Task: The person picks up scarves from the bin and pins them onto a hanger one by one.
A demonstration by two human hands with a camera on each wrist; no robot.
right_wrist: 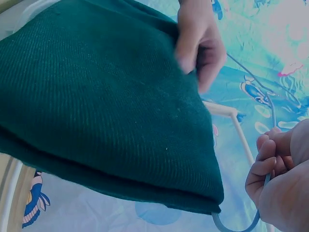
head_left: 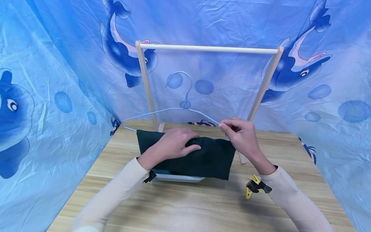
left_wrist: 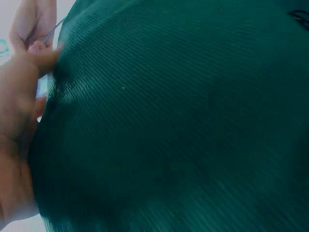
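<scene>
A dark green ribbed cloth [head_left: 208, 158] hangs folded over the lower bar of a pale wire hanger [head_left: 142, 115], whose hook points up. My left hand [head_left: 175, 143] holds the cloth at its top edge, near the middle. Its thumb lies on the front and its fingers reach behind, partly hidden; in the right wrist view this hand [right_wrist: 200, 48] is blurred. My right hand [head_left: 242, 135] pinches the hanger's right shoulder between thumb and fingers. In the right wrist view, the curled fingers [right_wrist: 268, 162] go round the wire, just beside the cloth's corner.
Behind the hanger stands a wooden rack with a white top rail [head_left: 208, 48]. A white tray [head_left: 179, 178] lies partly under the cloth. A yellow clothespin [head_left: 248, 193] is on the table by my right wrist, partly hidden by the strap. Blue dolphin-print curtains [head_left: 232, 19] enclose the table.
</scene>
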